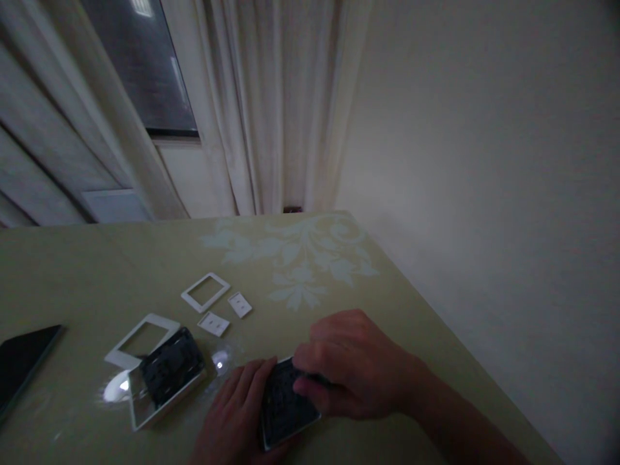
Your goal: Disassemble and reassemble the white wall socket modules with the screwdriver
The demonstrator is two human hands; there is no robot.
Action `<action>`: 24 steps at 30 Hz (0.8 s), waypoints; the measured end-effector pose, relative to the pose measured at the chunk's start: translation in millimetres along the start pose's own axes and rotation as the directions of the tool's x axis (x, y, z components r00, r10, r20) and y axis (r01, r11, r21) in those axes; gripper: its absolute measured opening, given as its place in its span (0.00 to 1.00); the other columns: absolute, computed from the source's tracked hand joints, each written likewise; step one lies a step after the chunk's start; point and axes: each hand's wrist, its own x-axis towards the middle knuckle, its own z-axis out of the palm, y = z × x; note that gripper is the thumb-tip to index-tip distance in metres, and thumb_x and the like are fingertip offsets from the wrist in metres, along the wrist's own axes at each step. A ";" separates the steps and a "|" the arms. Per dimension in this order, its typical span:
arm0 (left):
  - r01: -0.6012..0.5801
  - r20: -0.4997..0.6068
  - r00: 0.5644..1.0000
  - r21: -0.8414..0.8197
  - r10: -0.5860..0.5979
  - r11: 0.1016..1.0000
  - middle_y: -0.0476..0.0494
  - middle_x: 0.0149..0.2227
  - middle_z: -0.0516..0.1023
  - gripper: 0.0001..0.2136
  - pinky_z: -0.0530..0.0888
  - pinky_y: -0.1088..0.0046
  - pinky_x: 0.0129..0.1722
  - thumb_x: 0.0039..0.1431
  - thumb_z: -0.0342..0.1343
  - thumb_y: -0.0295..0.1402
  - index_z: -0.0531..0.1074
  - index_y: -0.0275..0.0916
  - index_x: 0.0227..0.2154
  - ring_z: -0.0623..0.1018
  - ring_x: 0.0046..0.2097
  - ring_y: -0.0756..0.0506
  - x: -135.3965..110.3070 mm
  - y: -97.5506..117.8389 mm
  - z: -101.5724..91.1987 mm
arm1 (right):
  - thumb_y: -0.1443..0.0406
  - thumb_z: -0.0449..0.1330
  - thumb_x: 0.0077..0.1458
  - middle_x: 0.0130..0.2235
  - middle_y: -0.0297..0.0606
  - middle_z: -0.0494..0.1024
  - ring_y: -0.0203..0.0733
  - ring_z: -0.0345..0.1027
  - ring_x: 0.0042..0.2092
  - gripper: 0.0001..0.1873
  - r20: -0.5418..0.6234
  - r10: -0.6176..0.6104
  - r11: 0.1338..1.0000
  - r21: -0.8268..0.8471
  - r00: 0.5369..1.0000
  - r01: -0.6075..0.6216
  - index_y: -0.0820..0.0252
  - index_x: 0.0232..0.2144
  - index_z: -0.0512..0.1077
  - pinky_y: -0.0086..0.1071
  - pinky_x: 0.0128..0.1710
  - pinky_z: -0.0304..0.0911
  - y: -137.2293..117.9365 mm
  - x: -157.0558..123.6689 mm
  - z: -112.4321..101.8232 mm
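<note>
My left hand [236, 407] is wrapped round the left side of a dark rectangular wall switch body [285, 408] with a thin white edge, lying close to the tabletop. My right hand [356, 368] is closed in a pinch over the upper right corner of that body; what its fingertips hold is hidden. Left of my hands lies a second dark switch body [174, 368], tilted in a white-edged shell [167, 407]. A white frame [123, 354] touches it from behind. Farther back are another white frame [223, 283] and two small white rocker plates, one left [214, 324] and one right [240, 305].
A dark flat device [26, 358], perhaps a tablet or phone, lies at the table's left edge. The greenish tabletop [121, 265] has a pale floral pattern. A plain wall [484, 194] runs along its right edge; curtains [271, 110] hang behind.
</note>
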 end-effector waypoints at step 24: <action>0.186 0.005 0.983 -0.028 -0.185 0.982 0.38 0.58 0.79 0.40 0.80 0.48 0.54 0.53 0.74 0.44 0.62 0.48 0.65 0.80 0.56 0.29 -2.2 20.9 7.5 | 0.58 0.55 0.75 0.25 0.29 0.72 0.34 0.60 0.25 0.19 -0.135 0.179 0.965 -0.168 0.975 -0.200 0.59 0.31 0.71 0.34 0.28 0.51 -10.4 2.0 0.4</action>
